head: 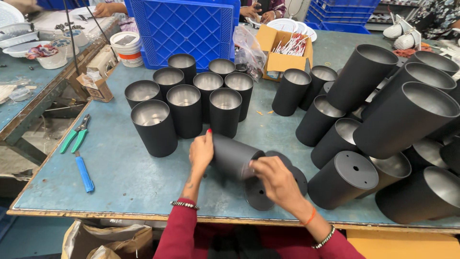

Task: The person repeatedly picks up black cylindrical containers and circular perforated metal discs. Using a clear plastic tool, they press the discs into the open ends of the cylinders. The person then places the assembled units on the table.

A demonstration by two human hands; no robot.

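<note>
Worn blue-grey table [120, 172] in a busy workshop, crowded with matte black metal cylinders. Lying on its side near the front edge: one black cylinder [233, 156], the landmark for all else. Left hand [201, 151] cupped around its closed far-left end, fingers curled over the top, red-painted thumbnail up. Right hand [273, 180] gripping the rim at its open right end, fingers hooked over and partly hiding the mouth; whether anything small sits between those fingers cannot be told. Flat black round discs [261, 194] with centre holes just below and right of the cylinder, partly under the right hand, lying on the table. Directly behind the cylinder, a tight cluster of upright cylinders [191, 103] with open, silvery insides, standing touching one another. Right of the cylinder, a loose heap of tilted cylinders [383, 110], some leaning on each other, one [342, 180] with its capped end and centre hole facing up. Far left of the cylinder, green-handled pliers [74, 136] and a blue-handled tool [84, 172] near the table's left edge. Well behind the cylinder, a blue plastic crate [184, 29] and, beside it, an open cardboard box [282, 48] of red-and-white wires. Other people's hands at the back, well apart.
</note>
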